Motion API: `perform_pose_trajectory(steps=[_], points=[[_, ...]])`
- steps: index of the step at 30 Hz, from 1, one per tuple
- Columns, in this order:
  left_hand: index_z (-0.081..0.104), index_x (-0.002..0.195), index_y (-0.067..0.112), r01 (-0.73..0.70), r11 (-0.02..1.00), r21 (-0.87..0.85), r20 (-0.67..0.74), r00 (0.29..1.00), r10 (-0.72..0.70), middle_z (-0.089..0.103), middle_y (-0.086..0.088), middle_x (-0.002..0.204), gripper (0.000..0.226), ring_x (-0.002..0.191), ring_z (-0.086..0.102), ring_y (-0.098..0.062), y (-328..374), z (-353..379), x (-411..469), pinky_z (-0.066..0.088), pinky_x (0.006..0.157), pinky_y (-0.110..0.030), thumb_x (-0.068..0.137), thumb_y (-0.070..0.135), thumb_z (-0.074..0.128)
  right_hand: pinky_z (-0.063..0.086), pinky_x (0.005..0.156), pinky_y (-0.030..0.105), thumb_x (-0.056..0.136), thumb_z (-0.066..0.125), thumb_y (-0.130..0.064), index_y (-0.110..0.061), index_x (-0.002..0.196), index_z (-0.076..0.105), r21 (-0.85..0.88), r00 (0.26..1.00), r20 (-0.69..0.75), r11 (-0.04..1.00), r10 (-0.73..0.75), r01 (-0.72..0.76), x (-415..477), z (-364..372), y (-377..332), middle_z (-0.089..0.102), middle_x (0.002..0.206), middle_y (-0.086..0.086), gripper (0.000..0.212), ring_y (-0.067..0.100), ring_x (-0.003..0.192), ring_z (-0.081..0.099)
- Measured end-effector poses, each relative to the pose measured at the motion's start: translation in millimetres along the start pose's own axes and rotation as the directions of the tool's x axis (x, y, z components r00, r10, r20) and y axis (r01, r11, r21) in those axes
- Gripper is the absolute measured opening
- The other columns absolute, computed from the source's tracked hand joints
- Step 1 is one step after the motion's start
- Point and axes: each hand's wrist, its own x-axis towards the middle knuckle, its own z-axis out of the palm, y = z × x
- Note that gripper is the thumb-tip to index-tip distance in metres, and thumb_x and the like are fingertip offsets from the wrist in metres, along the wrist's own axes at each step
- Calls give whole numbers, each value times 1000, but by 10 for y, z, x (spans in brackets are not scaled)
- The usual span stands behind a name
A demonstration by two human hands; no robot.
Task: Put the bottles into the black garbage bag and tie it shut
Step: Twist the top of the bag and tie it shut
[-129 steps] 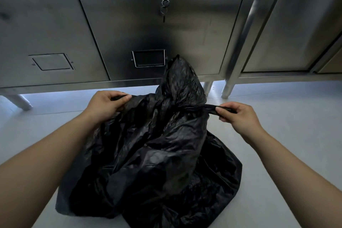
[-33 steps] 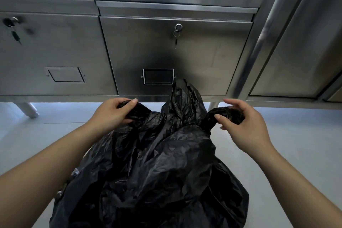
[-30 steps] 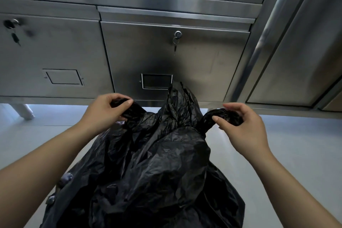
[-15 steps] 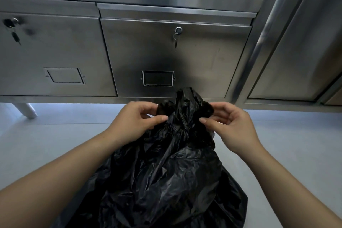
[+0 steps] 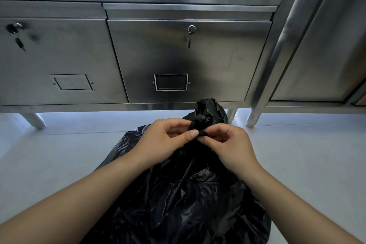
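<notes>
both hands have come together from apart: left hand [image 5: 168, 140] and right hand [image 5: 227, 142] pinch the knot [image 5: 200, 123] atop the black bag [image 5: 188, 194] on the floor [image 5: 49, 164]. no bottles visible; tying nearly done.

Steel cabinet [image 5: 188, 61], pale floor [image 5: 307, 154]

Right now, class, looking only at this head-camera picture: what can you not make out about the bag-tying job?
1. Head view, bottles: none visible; the opaque black garbage bag hides its contents.
2. Head view, bag's neck: tied or not is unclear; the left hand and right hand pinch and partly cover it.
3. Head view, bag's base: cut off by the bottom edge.
4. Head view, drawer's label holder: too dark to read.
</notes>
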Motion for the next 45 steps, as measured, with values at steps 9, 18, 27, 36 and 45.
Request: perform_pose_trajectory(steps=[9, 18, 27, 36, 45], points=[[72, 92, 22, 42, 991, 130, -112, 993, -28, 75, 5, 84, 10, 76, 69, -5, -94, 6, 11, 53, 56, -17, 83, 21, 68, 44, 60, 11, 64, 85, -26, -42, 102, 62, -142, 994, 20, 984, -104, 106, 12, -19, 3, 63, 101, -21, 47, 4, 69, 61], [64, 77, 29, 48, 993, 104, -154, 988, -32, 73, 2, 69, 13, 54, 61, -4, -189, -36, -16, 50, 49, -20, 74, 27, 76, 52, 65, 17, 76, 77, -21, -39, 75, 68, -41, 991, 107, 995, -84, 89, -26, 66, 109, 70, 74, -14, 20, 6, 67, 66], [61, 94, 48, 42, 917, 396, -186, 982, 35, 66, 16, 101, 21, 97, 60, -5, -374, -46, -62, 44, 79, -22, 75, 53, 65, 46, 67, 11, 81, 71, -16, -52, 102, 64, -1, 992, 82, 996, -92, 92, -29, 78, 169, 58, 71, -20, 43, 2, 62, 57], [36, 138, 41, 219, 795, 566, -99, 975, -199, 29, 2, 150, 92, 139, 27, -17, -575, -5, -174, 26, 113, -37, 57, 85, 41, 49, 70, 14, 79, 73, -20, -33, 107, 66, -83, 999, -37, 997, -1, -2, -4, 29, 292, 62, 81, -5, 31, 11, 71, 62], [55, 115, 44, 78, 916, 393, 41, 994, -102, 63, 16, 92, 45, 89, 60, 2, -745, 38, -175, 44, 83, -17, 75, 35, 75, 44, 64, 6, 80, 73, -20, -40, 104, 66, -187, 994, -108, 982, -28, 7, -24, -143, 385, 62, 77, -7, 32, 5, 65, 59]])
